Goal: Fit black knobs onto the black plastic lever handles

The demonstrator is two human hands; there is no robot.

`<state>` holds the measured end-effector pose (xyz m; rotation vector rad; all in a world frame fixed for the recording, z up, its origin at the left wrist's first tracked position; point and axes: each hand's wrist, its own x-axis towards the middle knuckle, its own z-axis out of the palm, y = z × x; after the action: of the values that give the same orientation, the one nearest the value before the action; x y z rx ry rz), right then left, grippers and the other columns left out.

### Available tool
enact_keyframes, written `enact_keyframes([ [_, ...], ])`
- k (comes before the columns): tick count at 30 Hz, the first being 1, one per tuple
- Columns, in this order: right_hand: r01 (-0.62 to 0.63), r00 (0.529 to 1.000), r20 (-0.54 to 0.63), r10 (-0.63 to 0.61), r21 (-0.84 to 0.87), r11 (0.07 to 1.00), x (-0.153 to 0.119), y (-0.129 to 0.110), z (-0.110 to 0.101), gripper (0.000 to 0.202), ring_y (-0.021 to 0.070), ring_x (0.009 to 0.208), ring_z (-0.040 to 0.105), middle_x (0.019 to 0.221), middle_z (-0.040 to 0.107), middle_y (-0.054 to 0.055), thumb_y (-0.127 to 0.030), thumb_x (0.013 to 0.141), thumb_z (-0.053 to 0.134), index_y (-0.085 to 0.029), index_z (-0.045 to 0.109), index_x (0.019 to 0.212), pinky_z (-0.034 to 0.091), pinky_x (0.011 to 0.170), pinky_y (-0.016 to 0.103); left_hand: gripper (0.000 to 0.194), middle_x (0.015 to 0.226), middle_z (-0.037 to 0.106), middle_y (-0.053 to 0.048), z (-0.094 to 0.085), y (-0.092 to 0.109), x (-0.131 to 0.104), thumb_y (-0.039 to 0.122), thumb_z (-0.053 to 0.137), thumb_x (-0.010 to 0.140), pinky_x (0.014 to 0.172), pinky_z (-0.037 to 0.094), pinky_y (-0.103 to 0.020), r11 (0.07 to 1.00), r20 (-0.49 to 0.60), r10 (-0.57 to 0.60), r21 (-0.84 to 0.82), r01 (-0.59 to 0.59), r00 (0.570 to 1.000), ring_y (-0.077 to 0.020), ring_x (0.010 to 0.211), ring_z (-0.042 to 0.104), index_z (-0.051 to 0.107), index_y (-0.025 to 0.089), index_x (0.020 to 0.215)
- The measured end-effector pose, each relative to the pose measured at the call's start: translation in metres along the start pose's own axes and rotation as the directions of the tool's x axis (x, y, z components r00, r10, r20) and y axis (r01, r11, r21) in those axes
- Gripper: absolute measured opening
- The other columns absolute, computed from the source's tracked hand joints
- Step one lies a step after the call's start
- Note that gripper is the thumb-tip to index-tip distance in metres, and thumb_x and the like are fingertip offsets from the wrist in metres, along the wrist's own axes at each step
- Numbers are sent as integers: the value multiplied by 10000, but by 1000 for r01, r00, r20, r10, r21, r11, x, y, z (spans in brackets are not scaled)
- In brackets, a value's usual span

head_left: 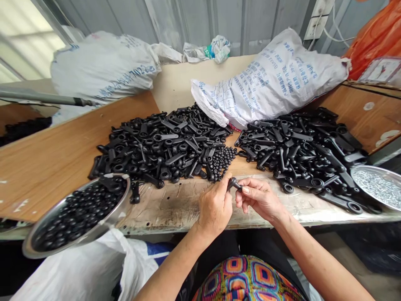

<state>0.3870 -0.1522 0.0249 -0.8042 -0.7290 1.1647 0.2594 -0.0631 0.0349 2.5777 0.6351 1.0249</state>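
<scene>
Over the front edge of the workbench, my left hand (215, 205) is closed around a black plastic crank handle (232, 183), whose end sticks out past the fingers. My right hand (258, 196) pinches the small black knob (239, 188) at the tip of that handle, between thumb and fingers. Just behind my hands lies a cluster of small black balls (223, 162). A big heap of black crank handles (150, 146) spreads behind and to the left. Another heap of similar handles (294, 150) lies to the right.
At the left front, a metal bowl (128, 192) holds many black knobs. A round tray (369, 168) of small silver metal pieces stands far right. White printed sacks (106, 67) lie at the back; one sack (269, 79) slopes between the heaps. Wooden boards (62, 150) flank the work surface.
</scene>
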Motion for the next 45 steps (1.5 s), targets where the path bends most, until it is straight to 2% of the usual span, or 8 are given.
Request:
enact_keyframes([
  [5,28,998,-64,-27,15,1000,-2,10,5,136,134,539,619,645,665,43,-258,762,658,-144,645,835,481,428,196,418,1027,675,-73,3,-3,-6,70,394,811,827,502,-278,1000,-42,20,21,-19,999,-169,914,638,489,151,1211],
  [10,44,990,-131,-43,7,999,-3,19,12,157,131,485,593,585,644,30,-293,748,665,-144,634,788,468,404,204,433,936,685,-93,6,-7,-14,73,388,811,783,512,-295,988,-67,74,142,-64,995,-184,846,648,463,127,1234],
  [16,68,988,-141,-71,-21,997,-4,30,11,152,125,447,557,535,612,5,-307,765,642,-156,623,757,446,394,217,416,886,685,-87,6,-8,-23,88,381,821,727,516,-282,977,-70,80,203,-65,994,-178,771,651,444,118,1231],
  [23,143,944,-238,-227,-323,935,-10,35,16,155,101,451,503,535,586,1,-281,783,621,-160,637,687,427,436,219,411,949,683,-110,16,-8,-33,75,384,808,735,531,-285,991,-32,7,130,-3,999,-182,804,656,450,107,1212],
  [27,15,961,-273,-36,-80,997,-4,31,18,163,97,375,476,468,561,-10,-297,730,660,-149,613,682,343,322,184,404,939,683,-121,26,-10,-37,91,382,823,746,530,-284,985,-99,-19,167,36,995,-185,818,656,442,98,1223],
  [32,-156,966,-192,170,88,984,6,24,12,214,87,324,463,435,565,-2,-293,679,709,-125,579,663,308,269,151,409,979,680,-123,29,-17,-33,74,373,809,765,530,-287,993,-82,-11,117,20,997,-190,850,659,465,103,1207],
  [39,-164,985,-15,170,195,967,7,20,8,297,121,412,571,541,629,37,-404,818,573,-122,586,727,432,340,177,404,944,694,-64,20,-11,-22,93,382,825,790,512,-238,986,-14,-90,-140,87,996,-141,827,656,475,134,1216],
  [45,-190,981,5,193,223,956,4,23,3,341,135,487,615,628,660,53,-416,851,518,-112,619,968,463,382,188,435,1043,672,-66,16,-12,-22,72,393,797,818,500,-236,989,-40,-101,-112,96,994,-143,867,649,481,144,1216],
])
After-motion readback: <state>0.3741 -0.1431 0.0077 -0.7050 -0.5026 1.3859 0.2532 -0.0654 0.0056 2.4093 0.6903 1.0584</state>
